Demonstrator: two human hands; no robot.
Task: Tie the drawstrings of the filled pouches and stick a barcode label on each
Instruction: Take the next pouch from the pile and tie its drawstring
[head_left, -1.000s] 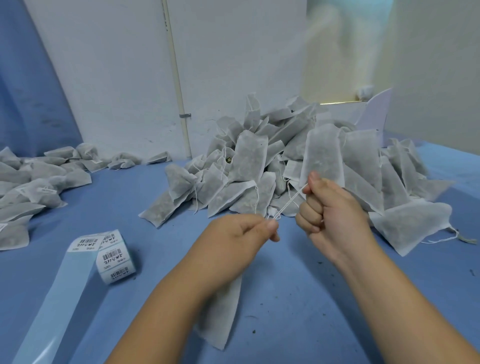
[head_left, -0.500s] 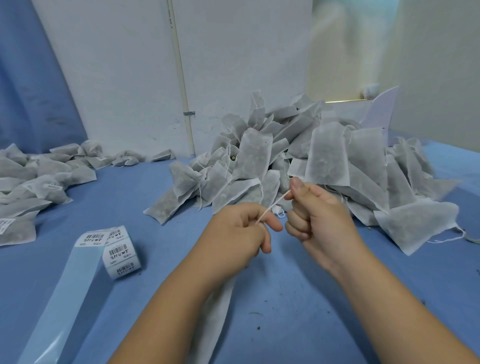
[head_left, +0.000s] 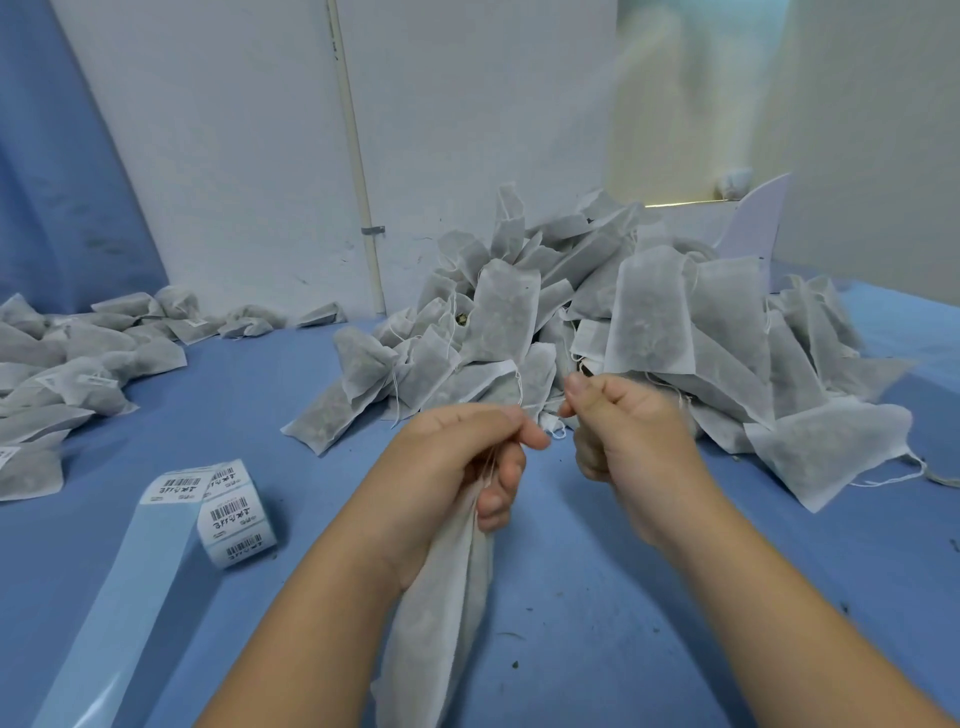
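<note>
right now my left hand (head_left: 457, 457) grips the gathered neck of a filled pouch (head_left: 441, 613), which hangs down beneath it above the blue table (head_left: 597, 597), thumb and forefinger pinching the string (head_left: 553, 427). my right hand (head_left: 623, 431) is curled, pinching the string's other end just beside it. behind them sits a big pile of pouches (head_left: 597, 322); a roll of barcode labels (head_left: 231, 514) lies to my left, with more pouches (head_left: 67, 374) beyond it.
</note>
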